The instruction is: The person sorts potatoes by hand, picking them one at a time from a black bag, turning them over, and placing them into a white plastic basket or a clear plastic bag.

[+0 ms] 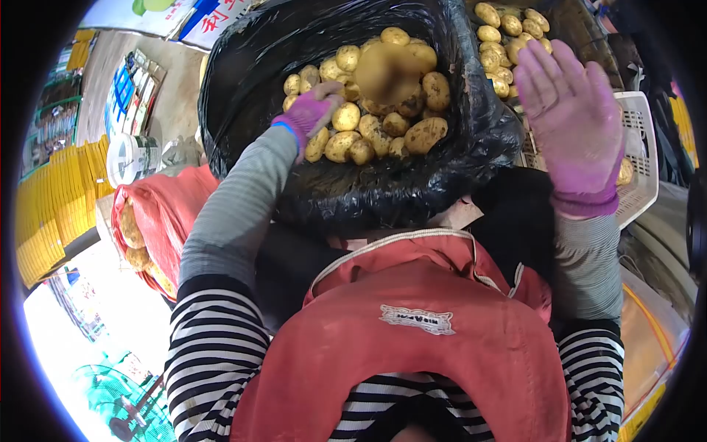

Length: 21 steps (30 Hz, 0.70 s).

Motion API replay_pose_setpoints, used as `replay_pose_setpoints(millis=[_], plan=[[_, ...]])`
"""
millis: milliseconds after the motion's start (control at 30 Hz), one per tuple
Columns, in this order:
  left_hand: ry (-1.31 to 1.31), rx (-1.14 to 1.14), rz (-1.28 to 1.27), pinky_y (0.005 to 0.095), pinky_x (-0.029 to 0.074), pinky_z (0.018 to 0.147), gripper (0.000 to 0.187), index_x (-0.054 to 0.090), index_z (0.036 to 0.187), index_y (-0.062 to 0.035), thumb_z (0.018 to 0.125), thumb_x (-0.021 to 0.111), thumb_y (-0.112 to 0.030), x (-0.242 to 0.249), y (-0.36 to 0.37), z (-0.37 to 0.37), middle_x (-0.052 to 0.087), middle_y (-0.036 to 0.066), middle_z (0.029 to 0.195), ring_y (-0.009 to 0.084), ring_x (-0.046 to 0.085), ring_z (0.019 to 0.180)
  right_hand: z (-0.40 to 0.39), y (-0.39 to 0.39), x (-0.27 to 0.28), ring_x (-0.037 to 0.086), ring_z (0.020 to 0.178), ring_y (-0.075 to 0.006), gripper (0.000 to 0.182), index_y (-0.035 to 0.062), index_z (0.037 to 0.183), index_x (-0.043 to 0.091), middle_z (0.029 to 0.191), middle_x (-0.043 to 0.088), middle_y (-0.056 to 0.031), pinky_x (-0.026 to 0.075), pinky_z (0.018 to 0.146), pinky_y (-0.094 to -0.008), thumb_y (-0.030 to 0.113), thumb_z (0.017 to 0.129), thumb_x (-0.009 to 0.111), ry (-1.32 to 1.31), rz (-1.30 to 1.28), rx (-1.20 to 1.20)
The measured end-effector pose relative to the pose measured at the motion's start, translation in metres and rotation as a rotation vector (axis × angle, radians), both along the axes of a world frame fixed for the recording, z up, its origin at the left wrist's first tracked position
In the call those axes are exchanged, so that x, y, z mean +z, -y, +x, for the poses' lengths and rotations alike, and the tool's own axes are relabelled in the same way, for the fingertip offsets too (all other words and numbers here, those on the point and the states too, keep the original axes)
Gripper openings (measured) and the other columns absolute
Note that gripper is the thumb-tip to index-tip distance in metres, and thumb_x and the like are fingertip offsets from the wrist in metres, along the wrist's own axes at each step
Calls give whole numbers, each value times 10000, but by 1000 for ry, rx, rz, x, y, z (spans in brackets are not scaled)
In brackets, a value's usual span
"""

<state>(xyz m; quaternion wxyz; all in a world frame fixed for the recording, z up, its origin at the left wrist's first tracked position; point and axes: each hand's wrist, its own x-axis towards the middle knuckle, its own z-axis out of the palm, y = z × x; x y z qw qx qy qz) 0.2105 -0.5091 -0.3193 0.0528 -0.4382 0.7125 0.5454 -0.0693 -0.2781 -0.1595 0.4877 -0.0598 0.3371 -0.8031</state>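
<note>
Potatoes (370,127) heaped in a black plastic liner (353,195), left hand (312,113) at the heap's left side
Left hand gloved, fingers over the potatoes, cannot tell whether it pinches one; right hand (574,125) raised, fingers extended, nothing in it, near the white crate (642,140). Potatoes look firm, probably light singly; rounded skins may roll or slip, bruise if dropped; best hold likely around the middle, thumb opposite fingers
</note>
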Motion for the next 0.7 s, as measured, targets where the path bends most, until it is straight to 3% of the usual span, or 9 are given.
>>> replay_pose_setpoints(millis=[67,133,167,233,333,467,567,600,700], plan=[[75,-151,-282,380,387,1073,614,369,1462,-107,913,588,-273,-36,5,-23,478,188,1392,312,489,1262,-3,4,-11,500,1248,-393,526,-62,1356,407,1334,484,-273,406,1079,-484,322,1000,455,57,-41,106],[80,-256,-713,391,373,1079,638,391,1452,-128,873,621,-270,-70,5,-54,451,187,1413,309,468,1283,-8,17,-3,398,1336,-386,562,-75,1419,306,1435,372,-281,330,1133,-468,319,1025,374,-27,-83,129],[196,-365,-815,431,305,1128,727,311,1495,-155,853,632,-268,-82,1,-69,308,217,1506,381,363,1351,-11,24,0,347,1379,-383,580,-82,1450,255,1486,317,-285,292,1160,-460,318,1038,334,-76,-102,141],[394,-395,-880,468,268,1146,790,261,1515,-182,838,654,-291,-98,-20,-96,276,213,1519,428,315,1365,-13,28,-1,366,1368,-371,589,-72,1465,237,1488,322,-270,276,1162,-456,335,1043,298,-26,-79,156],[484,-391,-832,437,300,1139,894,224,1526,-190,791,722,-292,-106,-12,-114,220,201,1552,383,273,1406,-14,33,-3,382,1359,-359,592,-65,1472,227,1483,336,-261,293,1149,-453,341,1046,286,22,-89,192],[265,-228,-531,418,325,1130,903,236,1519,-175,778,743,-264,-101,12,-99,301,184,1512,353,350,1371,-20,38,-11,396,1351,-352,591,-58,1473,235,1476,350,-253,305,1143,-452,346,1044,292,-17,-81,234],[-66,276,48,461,398,1081,787,282,1496,-151,836,681,-308,-86,14,-86,396,170,1449,317,422,1327,-10,41,-6,424,1330,-343,588,-51,1468,257,1459,380,-247,326,1130,-443,352,1042,303,-73,4,166],[-126,472,372,478,512,949,674,355,1453,-132,888,605,-403,-67,15,-80,507,181,1343,305,547,1202,-8,43,-7,438,1319,-338,585,-50,1464,269,1451,394,-243,337,1124,-438,354,1041,307,-102,37,154],[-552,453,1125,464,584,777,693,446,1384,-85,933,419,-610,-65,37,-41,589,254,1198,388,651,937,2,45,-12,482,1279,-316,555,-31,1452,315,1425,436,-224,373,1097,-413,343,1041,322,-132,61,177]])
